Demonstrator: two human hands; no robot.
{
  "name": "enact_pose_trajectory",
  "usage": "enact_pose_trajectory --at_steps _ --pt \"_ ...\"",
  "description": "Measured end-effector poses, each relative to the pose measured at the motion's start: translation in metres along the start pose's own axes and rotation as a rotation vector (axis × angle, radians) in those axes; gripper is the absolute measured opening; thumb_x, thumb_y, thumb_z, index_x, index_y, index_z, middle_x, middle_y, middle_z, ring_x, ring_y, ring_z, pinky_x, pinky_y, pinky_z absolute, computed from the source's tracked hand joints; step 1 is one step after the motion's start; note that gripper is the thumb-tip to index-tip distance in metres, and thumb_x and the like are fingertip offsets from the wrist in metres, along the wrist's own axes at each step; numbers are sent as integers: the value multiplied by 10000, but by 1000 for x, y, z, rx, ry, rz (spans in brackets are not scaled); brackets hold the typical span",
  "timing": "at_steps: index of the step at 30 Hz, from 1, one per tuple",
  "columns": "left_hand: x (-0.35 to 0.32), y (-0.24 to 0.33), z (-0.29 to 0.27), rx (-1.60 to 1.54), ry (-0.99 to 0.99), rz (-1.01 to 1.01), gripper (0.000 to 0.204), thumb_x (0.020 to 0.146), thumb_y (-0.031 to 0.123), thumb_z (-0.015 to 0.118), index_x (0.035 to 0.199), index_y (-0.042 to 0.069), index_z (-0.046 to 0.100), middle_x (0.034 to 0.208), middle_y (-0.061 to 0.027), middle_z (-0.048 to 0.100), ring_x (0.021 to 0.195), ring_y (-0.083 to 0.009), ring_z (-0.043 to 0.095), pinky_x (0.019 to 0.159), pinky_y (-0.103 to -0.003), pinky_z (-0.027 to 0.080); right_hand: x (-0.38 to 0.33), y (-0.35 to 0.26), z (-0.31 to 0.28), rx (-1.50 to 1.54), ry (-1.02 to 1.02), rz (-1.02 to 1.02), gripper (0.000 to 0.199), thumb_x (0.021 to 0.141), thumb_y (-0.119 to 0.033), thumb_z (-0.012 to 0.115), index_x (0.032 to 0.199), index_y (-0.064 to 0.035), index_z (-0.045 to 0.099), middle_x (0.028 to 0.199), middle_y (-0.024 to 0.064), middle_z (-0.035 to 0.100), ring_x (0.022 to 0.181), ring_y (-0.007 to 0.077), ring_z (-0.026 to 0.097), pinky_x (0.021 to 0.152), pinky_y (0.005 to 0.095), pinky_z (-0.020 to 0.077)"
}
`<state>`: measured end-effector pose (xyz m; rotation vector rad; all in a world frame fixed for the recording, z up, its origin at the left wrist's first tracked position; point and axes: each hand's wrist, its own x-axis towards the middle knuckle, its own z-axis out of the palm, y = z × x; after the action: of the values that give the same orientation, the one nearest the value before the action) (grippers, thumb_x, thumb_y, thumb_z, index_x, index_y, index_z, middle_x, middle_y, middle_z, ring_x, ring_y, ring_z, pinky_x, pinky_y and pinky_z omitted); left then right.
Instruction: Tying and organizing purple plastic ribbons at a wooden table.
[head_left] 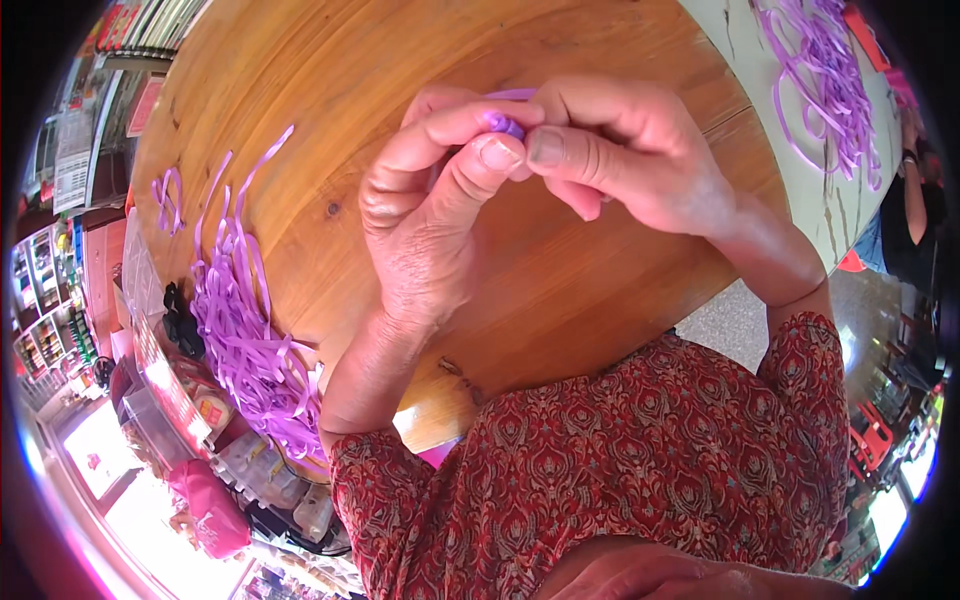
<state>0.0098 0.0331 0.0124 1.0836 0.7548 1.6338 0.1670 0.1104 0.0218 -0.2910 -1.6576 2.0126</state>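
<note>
Both my hands meet above the wooden table, pinching one purple ribbon point(506, 125) between them. My left hand point(430, 190) is closed, with thumb and forefinger pressed on a small rolled or folded part of the ribbon. The thumb and fingertips of my right hand point(630, 150) are pinched together right beside it. I cannot make out exactly which bit of ribbon they grip. Behind the fingers a short stretch of the purple strip shows between the hands. The rest of the ribbon is hidden.
A loose heap of purple ribbons point(245, 340) lies at the left edge of the round wooden table point(590, 290). One small looped ribbon point(168, 200) sits farther left. Another ribbon pile point(825, 90) lies on a pale table point(800, 180) at the far right, where another person point(912, 210) is near.
</note>
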Motion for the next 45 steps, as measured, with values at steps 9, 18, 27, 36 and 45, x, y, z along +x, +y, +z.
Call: enact_pose_trajectory --at_steps 9,18,27,36,45 --pt "-4 3 13 -44 248 -159 184 929 190 547 989 21 588 762 -3 556 641 -72 499 525 -218 404 -1 -2 5 -549 111 -226 102 904 -81 568 946 -5 622 721 20 597 465 49 443 428 204 350" --pt "1 2 1 -66 129 -50 135 901 89 580 978 -21 600 866 -41 595 754 -89 550 722 -218 454 -1 -2 3 -436 90 -171 131 920 -103 550 984 -13 622 758 33 611 522 65 498 477 200 393" --pt "4 -1 1 138 -45 184 175 846 -20 608 1021 -26 609 924 -63 531 716 -131 576 663 -237 494 1 -9 -4 33 45 90 241 925 -187 554 1052 12 604 843 49 606 714 81 562 616 186 434" --pt "7 3 3 225 -6 43 305 859 71 606 1152 -1 563 906 -42 584 690 -92 500 578 -214 406 -1 -12 -9 74 132 110 184 911 -145 576 1037 -17 617 782 24 608 654 38 501 519 159 326" --pt "7 10 -6 -125 159 -160 314 892 69 569 1196 -4 537 836 -3 549 614 -47 387 544 -178 337 18 10 -35 -304 -123 -695 167 829 -31 658 990 5 634 841 70 632 746 136 598 694 248 477"
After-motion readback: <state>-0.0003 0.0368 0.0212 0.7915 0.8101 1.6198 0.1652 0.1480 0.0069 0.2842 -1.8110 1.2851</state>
